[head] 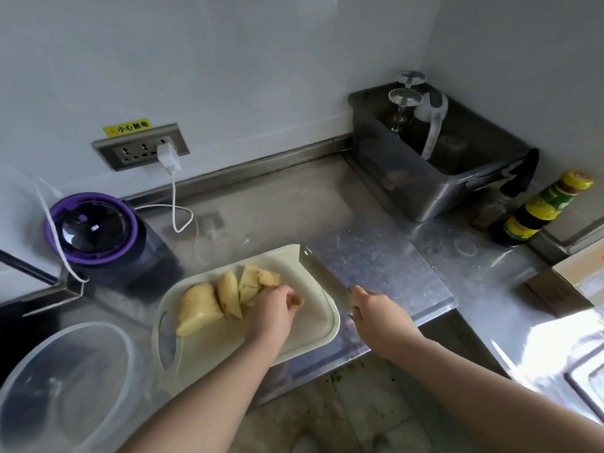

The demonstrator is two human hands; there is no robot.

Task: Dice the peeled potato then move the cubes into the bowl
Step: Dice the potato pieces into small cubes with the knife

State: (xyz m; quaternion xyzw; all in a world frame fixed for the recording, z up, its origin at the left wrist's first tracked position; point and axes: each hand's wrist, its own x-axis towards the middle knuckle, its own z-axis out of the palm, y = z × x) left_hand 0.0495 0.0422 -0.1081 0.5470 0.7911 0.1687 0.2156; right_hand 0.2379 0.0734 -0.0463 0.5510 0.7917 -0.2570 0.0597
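A stainless-steel desk [376, 250] filled a corner between pale grey walls [228, 60]. Beyond the left hand [273, 310], a socket strip [141, 147] under a yellow warning label [129, 127] sat low on the wall, with a white charger [168, 156] plugged in. Well beyond the right hand [376, 317], a dark bin [425, 184] stood in the corner. Below both hands lay a stained floor [359, 407]. Bright light glared off the steel right of the right hand.
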